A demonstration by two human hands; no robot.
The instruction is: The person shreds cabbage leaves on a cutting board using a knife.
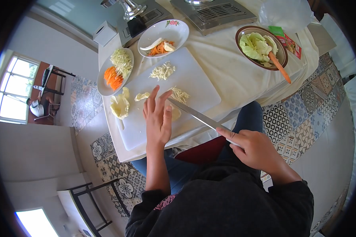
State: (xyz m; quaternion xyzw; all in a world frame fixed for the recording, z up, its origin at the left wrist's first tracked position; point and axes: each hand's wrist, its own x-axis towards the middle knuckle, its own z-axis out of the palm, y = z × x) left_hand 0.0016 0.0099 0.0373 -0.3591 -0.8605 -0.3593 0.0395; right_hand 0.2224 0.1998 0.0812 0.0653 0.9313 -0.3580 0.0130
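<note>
My right hand (pixel 252 149) grips a long knife (pixel 197 115) by its handle. The blade points left across the white cutting board (pixel 201 85), its tip close to the fingers of my left hand (pixel 158 114). Those fingers are stretched out and apart over the board; whether they touch the blade I cannot tell. By the tip lies shredded cabbage (pixel 180 94), and beyond it a pile of chopped cabbage (pixel 162 71). Left of my left hand are a small cabbage piece (pixel 141 96) and a larger cabbage leaf (pixel 120 104). Another pale piece (pixel 175 113) sits partly under the blade.
An oval plate (pixel 102 87) holds shredded carrot and cabbage. Behind the board stands a flowered bowl (pixel 182 29) with carrot shreds and pale pieces. A brown-rimmed bowl (pixel 241 59) holds cabbage leaves and a carrot (pixel 280 68). Metal stoves (pixel 215 15) line the back. A person (pixel 37 107) sits far left.
</note>
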